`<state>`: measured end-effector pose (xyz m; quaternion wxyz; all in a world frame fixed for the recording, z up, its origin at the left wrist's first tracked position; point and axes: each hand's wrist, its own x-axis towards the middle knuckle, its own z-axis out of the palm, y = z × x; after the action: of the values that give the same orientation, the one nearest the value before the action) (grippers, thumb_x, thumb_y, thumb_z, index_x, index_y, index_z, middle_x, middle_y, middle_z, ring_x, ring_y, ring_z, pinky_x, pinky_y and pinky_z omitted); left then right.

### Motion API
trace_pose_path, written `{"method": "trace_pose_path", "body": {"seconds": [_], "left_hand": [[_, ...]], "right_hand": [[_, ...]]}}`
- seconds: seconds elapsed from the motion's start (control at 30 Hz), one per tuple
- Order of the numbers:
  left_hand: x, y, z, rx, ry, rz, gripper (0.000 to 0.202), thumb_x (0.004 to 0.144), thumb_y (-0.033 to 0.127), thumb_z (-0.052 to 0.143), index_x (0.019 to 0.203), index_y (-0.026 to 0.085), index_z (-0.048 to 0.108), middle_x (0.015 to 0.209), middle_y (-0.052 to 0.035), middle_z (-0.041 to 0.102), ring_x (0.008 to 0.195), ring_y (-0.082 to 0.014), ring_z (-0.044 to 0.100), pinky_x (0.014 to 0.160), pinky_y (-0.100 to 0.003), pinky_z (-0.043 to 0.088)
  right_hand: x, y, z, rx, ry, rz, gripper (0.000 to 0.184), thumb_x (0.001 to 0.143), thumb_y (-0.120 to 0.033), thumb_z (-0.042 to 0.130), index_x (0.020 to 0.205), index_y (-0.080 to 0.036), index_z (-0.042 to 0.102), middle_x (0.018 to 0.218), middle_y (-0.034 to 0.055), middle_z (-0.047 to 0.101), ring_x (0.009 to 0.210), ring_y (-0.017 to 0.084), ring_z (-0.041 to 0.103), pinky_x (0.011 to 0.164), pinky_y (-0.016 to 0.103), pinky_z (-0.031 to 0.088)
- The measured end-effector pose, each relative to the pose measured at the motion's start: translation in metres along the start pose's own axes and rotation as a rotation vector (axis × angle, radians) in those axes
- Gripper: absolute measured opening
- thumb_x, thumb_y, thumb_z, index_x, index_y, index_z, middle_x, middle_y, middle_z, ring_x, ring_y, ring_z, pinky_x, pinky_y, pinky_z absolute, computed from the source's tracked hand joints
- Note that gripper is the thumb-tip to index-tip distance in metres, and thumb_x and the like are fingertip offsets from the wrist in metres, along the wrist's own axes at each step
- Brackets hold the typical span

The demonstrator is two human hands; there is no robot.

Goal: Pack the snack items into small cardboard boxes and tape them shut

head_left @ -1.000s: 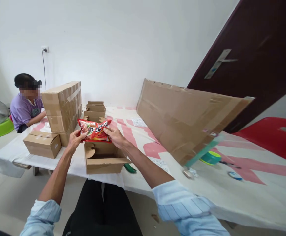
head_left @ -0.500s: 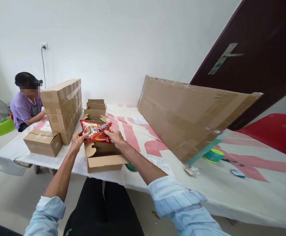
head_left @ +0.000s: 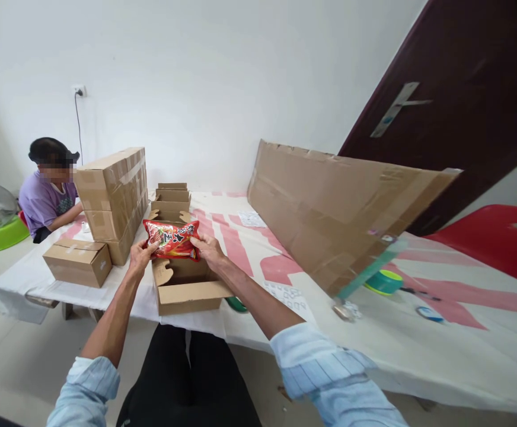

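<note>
Between my hands is a red, shiny food packet [head_left: 174, 240] with large printed characters, which looks like an instant noodle packet. My left hand [head_left: 143, 254] grips its left end, thumb on the front. Its right end is pinched by my right hand [head_left: 209, 249]. Just below the packet stands an open cardboard box [head_left: 191, 298], its front flap folded toward me; the packet hides part of its opening. Behind it, more open cardboard boxes [head_left: 172, 206] stand in a row going back to the wall.
Stacked taped cartons [head_left: 111, 196] and a small closed carton [head_left: 78, 261] stand on the left. A person [head_left: 49, 190] sits beyond them. A large cardboard sheet [head_left: 329, 207] leans at the right, near a green tape roll [head_left: 383, 283] and printed paper [head_left: 287, 296] on the table.
The view has shifted slightly. The packet stays in both hands above the open box, tilted a little differently and barely moved.
</note>
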<state>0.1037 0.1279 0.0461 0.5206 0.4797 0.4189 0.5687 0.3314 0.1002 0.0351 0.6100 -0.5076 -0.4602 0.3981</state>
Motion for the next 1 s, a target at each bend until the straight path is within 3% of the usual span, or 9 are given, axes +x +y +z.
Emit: {"method": "trace_pose_path", "body": {"seconds": [0.1, 0.27, 0.53, 0.63, 0.8, 0.87, 1.0], "left_hand": [[-0.003, 0.011, 0.001, -0.009, -0.026, 0.065, 0.055, 0.047, 0.05, 0.104, 0.08, 0.014, 0.078, 0.071, -0.0027, 0.074, 0.062, -0.0168, 0.068, 0.055, -0.026, 0.054], [-0.006, 0.044, 0.004, -0.041, -0.073, 0.215, 0.054, 0.056, 0.049, 0.101, 0.093, 0.016, 0.08, 0.087, -0.0027, 0.078, 0.077, -0.0171, 0.071, 0.072, -0.027, 0.058], [-0.01, 0.089, 0.012, -0.045, -0.115, 0.401, 0.049, 0.064, 0.048, 0.099, 0.097, 0.017, 0.08, 0.094, -0.004, 0.079, 0.084, -0.0196, 0.071, 0.081, -0.031, 0.059], [-0.013, 0.098, 0.011, -0.04, -0.163, 0.433, 0.049, 0.066, 0.049, 0.098, 0.098, 0.017, 0.08, 0.095, -0.0037, 0.078, 0.085, -0.0191, 0.071, 0.083, -0.03, 0.058], [-0.009, 0.105, 0.007, 0.045, -0.306, 0.352, 0.057, 0.056, 0.042, 0.105, 0.098, 0.015, 0.079, 0.098, -0.0067, 0.079, 0.089, -0.0249, 0.073, 0.087, -0.037, 0.059], [-0.003, 0.103, 0.004, 0.055, -0.268, 0.351, 0.052, 0.055, 0.041, 0.104, 0.089, 0.014, 0.078, 0.09, -0.0054, 0.078, 0.083, -0.0234, 0.071, 0.084, -0.038, 0.059], [0.015, 0.092, -0.01, -0.003, -0.034, 0.385, 0.049, 0.053, 0.041, 0.102, 0.082, 0.014, 0.074, 0.085, -0.0038, 0.076, 0.078, -0.0201, 0.068, 0.081, -0.034, 0.057]], "right_hand": [[-0.001, -0.014, -0.004, 0.064, -0.025, -0.056, 0.043, 0.069, -0.053, 0.087, 0.091, -0.022, 0.068, 0.085, 0.0032, 0.081, 0.081, 0.022, 0.078, 0.075, 0.034, 0.065], [-0.003, -0.055, -0.006, 0.113, -0.035, -0.268, 0.049, 0.067, -0.061, 0.089, 0.089, -0.025, 0.065, 0.089, 0.0038, 0.08, 0.084, 0.022, 0.077, 0.077, 0.035, 0.065], [-0.017, -0.108, -0.008, 0.007, 0.022, -0.444, 0.049, 0.079, -0.067, 0.08, 0.087, -0.026, 0.056, 0.079, 0.0021, 0.072, 0.078, 0.02, 0.072, 0.067, 0.032, 0.062], [-0.02, -0.112, -0.007, 0.042, 0.037, -0.472, 0.047, 0.079, -0.064, 0.082, 0.088, -0.026, 0.057, 0.081, 0.0019, 0.073, 0.077, 0.02, 0.071, 0.067, 0.032, 0.062], [-0.018, -0.105, -0.007, 0.06, 0.002, -0.469, 0.045, 0.079, -0.063, 0.083, 0.089, -0.025, 0.061, 0.087, 0.0034, 0.076, 0.083, 0.021, 0.073, 0.079, 0.036, 0.064], [-0.013, -0.098, -0.016, 0.008, -0.051, -0.446, 0.045, 0.078, -0.062, 0.084, 0.092, -0.024, 0.066, 0.095, 0.0058, 0.079, 0.093, 0.023, 0.075, 0.09, 0.039, 0.063], [-0.004, -0.074, -0.051, -0.231, -0.021, -0.245, 0.046, 0.067, -0.052, 0.095, 0.096, -0.021, 0.075, 0.115, 0.0113, 0.08, 0.114, 0.03, 0.072, 0.101, 0.043, 0.059]]}}
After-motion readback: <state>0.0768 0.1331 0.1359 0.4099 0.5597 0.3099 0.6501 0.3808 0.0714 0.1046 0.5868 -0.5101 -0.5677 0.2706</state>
